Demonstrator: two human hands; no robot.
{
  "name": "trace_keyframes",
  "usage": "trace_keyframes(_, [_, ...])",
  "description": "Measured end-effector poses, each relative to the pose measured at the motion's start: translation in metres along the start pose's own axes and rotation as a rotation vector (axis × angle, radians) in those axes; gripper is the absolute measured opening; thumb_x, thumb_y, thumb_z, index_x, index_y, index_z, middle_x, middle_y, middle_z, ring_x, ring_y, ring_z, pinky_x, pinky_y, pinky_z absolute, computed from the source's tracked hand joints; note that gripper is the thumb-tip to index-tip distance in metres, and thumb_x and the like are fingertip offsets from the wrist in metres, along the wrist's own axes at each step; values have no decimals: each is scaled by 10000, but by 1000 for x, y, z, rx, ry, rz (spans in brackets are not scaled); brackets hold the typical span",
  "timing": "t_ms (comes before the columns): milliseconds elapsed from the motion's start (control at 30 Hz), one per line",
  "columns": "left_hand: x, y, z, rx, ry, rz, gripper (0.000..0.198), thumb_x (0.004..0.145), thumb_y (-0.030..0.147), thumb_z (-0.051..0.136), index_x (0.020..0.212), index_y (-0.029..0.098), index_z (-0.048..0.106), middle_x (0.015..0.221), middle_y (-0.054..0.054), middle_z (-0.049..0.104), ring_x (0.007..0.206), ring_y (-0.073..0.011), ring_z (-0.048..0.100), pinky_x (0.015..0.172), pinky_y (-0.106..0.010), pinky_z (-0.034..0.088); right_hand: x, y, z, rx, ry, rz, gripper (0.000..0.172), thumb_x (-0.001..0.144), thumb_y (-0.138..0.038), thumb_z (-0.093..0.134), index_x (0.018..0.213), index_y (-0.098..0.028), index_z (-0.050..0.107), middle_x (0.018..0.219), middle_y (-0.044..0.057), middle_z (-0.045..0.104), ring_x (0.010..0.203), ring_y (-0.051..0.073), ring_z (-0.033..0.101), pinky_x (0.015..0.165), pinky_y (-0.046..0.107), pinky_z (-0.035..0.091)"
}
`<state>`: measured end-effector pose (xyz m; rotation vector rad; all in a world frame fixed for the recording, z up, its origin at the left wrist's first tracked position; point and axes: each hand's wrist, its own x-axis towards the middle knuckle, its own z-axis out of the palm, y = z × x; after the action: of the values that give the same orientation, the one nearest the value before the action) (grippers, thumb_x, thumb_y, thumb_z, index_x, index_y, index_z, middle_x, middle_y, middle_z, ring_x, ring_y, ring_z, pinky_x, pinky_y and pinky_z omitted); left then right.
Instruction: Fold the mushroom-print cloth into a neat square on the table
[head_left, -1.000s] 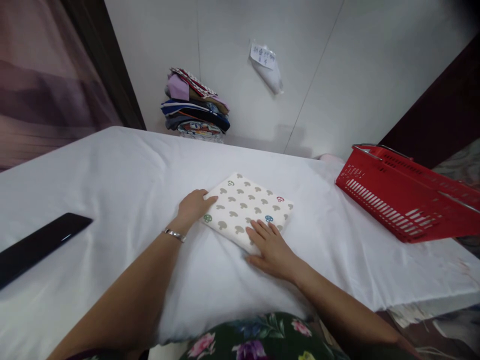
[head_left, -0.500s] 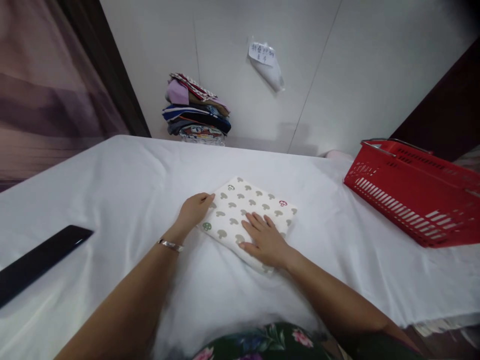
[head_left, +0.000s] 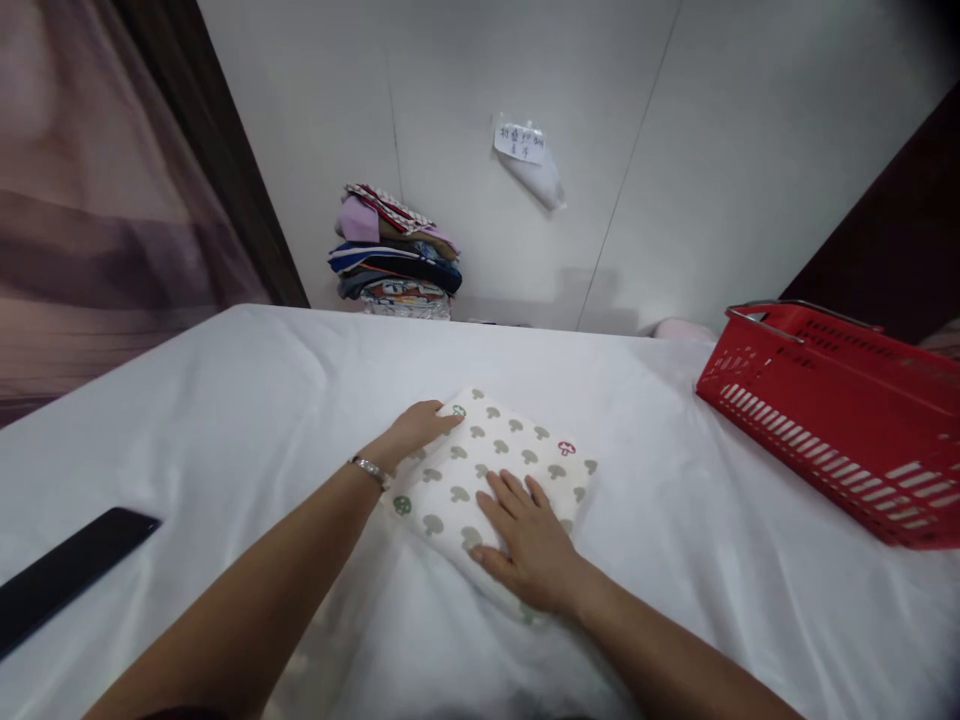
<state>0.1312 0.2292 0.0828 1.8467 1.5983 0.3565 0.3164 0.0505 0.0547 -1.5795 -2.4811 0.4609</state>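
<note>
Cloth (head_left: 517,445), folded, touches left hand (head_left: 420,427) and right hand (head_left: 529,540); red basket (head_left: 825,405) stands apart.

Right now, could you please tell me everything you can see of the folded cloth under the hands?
The cloth is cream-white, printed with small grey-green mushrooms and a few coloured ones, one red and one dark green. It looks like soft fabric, folded into a flat, thick rectangle that lies askew on the white sheet. The right hand lies flat on its near part, and the left hand rests on its far left corner.
</note>
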Motion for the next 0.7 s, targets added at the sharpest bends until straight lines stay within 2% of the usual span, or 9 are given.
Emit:
trace_keyframes(100, [7,-3,2,-67,-14,-28,409,693,477,570,930,152,645,1000,-112,692,841,-244,641,674,-300,472,0,0,-1,20,-2,1,629,918,-585,298,1415,-202,345,1542,83,177,1419,267,99,1133,501,62])
trace_keyframes(300, [12,-22,17,-26,118,29,295,741,375,518,901,157,635,910,-84,697,802,-215,638,678,-288,456,1,2,-1,47,-12,-17,631,911,-590,318,1415,-212,353,1539,69,196,1417,251,119,1147,470,53])
trace_keyframes(400, [13,-24,17,-57,81,-18,330,742,417,524,919,162,636,902,-83,698,764,-212,642,637,-284,459,1,2,0,55,-4,-12,635,903,-595,337,1416,-220,355,1537,67,199,1417,252,126,1148,468,52])
trace_keyframes(567, [20,-7,5,-42,53,-31,429,734,542,534,884,156,646,987,-109,694,854,-244,641,694,-299,468,2,1,0,69,-16,-4,641,906,-596,325,1422,-216,349,1539,66,187,1418,254,118,1147,475,45])
trace_keyframes(700, [32,11,4,-92,20,-69,423,723,538,567,882,155,650,1040,-120,688,882,-258,638,681,-299,469,2,0,0,77,-14,-4,636,907,-590,331,1421,-217,351,1541,59,174,1419,257,109,1147,478,38])
